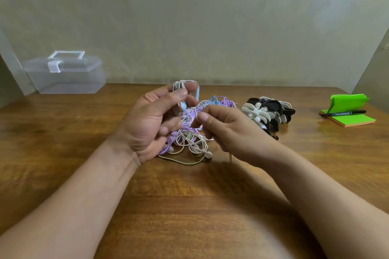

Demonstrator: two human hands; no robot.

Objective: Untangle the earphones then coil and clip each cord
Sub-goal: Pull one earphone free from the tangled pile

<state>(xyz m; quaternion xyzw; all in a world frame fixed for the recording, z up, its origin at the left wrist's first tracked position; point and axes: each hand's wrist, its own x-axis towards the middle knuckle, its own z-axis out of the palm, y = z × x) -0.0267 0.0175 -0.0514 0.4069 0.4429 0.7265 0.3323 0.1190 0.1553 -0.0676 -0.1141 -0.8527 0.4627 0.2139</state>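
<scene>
A tangle of earphone cords (190, 135), white, lilac, pale blue and green, lies on the wooden table (189, 195) in the middle. My left hand (151, 124) is raised over its left side and grips a white coil (181, 85) wound around its fingers, with a pale blue earpiece beside the thumb. My right hand (225, 130) pinches a white cord between thumb and forefinger just right of the coil. A pile of black and white fishbone cord clips (267, 114) sits to the right of the tangle.
A clear plastic box with a handle (65, 73) stands at the back left against the wall. At the far right lie green sticky notes (355, 120) with a black marker (343, 113) on them and a folded green paper (348, 101) behind.
</scene>
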